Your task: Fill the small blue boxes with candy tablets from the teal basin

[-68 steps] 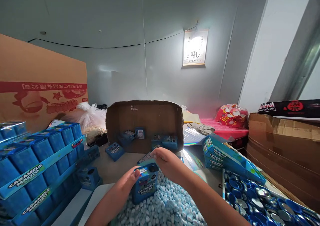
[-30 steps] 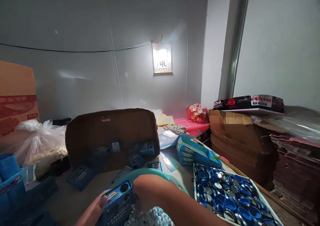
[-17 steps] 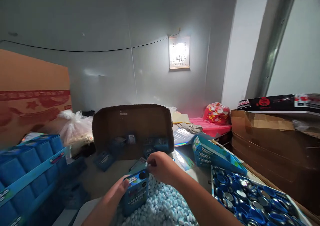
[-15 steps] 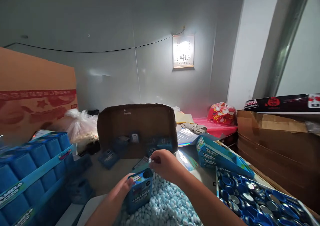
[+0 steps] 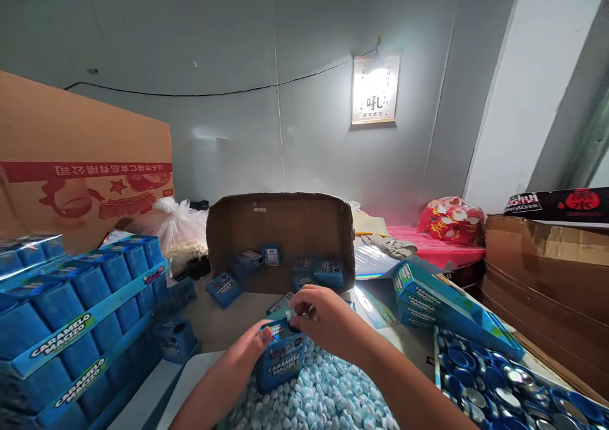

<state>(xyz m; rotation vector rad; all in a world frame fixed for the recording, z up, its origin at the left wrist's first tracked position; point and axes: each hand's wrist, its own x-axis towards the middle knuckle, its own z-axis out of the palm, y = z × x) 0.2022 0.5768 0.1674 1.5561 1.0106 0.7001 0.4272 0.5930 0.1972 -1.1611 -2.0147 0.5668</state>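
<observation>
A small blue box [image 5: 281, 363] with "Caramelo Mucizo"-like lettering stands tilted above a heap of pale blue and white candies [image 5: 333, 392]. My left hand [image 5: 245, 357] holds the box at its upper left side, thumb on the top. My right hand [image 5: 316, 312] is at the top of the box, fingers pinched round small white pieces by its upper edge. Behind my hands, several more blue boxes [image 5: 224, 289] lie in and before an open brown carton [image 5: 280, 227].
Stacked trays of blue boxes [image 5: 85, 328] fill the left. At the right are a bin of round blue and silver lids [image 5: 504, 385], folded blue display cartons [image 5: 442, 300] and a large brown box [image 5: 547, 284]. A tied plastic bag [image 5: 183, 227] sits behind the trays.
The view has turned left, so everything appears further right. My right hand has come down closer to the top of the box, which my left hand still holds.
</observation>
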